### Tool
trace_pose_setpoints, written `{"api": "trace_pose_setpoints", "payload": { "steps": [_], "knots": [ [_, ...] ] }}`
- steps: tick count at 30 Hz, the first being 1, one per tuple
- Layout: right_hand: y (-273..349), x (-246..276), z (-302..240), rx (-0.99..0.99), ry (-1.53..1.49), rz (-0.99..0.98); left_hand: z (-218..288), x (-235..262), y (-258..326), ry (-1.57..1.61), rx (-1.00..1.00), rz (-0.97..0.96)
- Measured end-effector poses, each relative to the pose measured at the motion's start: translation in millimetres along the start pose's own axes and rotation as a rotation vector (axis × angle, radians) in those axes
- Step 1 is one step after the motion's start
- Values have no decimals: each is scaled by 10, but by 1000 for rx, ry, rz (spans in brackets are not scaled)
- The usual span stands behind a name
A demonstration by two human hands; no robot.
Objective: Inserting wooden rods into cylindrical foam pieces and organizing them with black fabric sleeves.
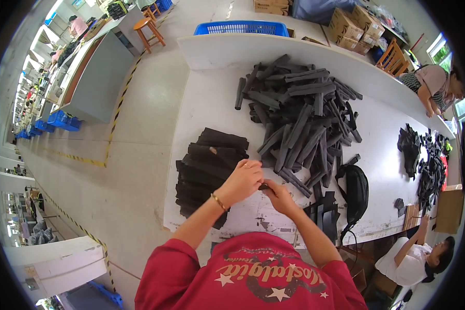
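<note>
My hands meet over the near part of the white table. My left hand (pixel 247 176), with a bracelet at its wrist, is closed, its fingers bent together. My right hand (pixel 281 198) pinches a small dark fabric piece (pixel 264 186) that reaches toward the left fingers; most of it is hidden. Left of my hands lies a layered stack of flattened black fabric pieces (pixel 206 173). Beyond my hands is a large loose heap of rolled dark grey fabric pieces (pixel 299 113).
A black pouch bag (pixel 355 192) and flat black strips (pixel 324 213) lie to the right. A low white board (pixel 232 47) edges the table's far side, with a blue basket (pixel 240 28) behind it. Two people (pixel 434 85) sit at the right, near more black pieces (pixel 431 165).
</note>
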State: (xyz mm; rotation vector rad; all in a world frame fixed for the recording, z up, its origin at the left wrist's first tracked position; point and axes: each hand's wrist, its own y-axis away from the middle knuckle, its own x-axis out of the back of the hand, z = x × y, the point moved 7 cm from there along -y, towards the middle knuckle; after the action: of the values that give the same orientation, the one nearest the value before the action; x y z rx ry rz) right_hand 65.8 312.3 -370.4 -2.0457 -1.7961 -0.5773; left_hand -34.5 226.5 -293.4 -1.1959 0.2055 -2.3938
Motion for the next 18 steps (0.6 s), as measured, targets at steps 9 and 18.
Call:
{"api": "trace_pose_setpoints", "payload": {
  "steps": [9, 18],
  "knots": [
    [299, -426, -118, -354, -574, 78, -660, -492, 728, 1837, 813, 938],
    [778, -494, -210, -422, -298, 15, -711, -380, 675, 1662, 947, 1012]
  ]
}}
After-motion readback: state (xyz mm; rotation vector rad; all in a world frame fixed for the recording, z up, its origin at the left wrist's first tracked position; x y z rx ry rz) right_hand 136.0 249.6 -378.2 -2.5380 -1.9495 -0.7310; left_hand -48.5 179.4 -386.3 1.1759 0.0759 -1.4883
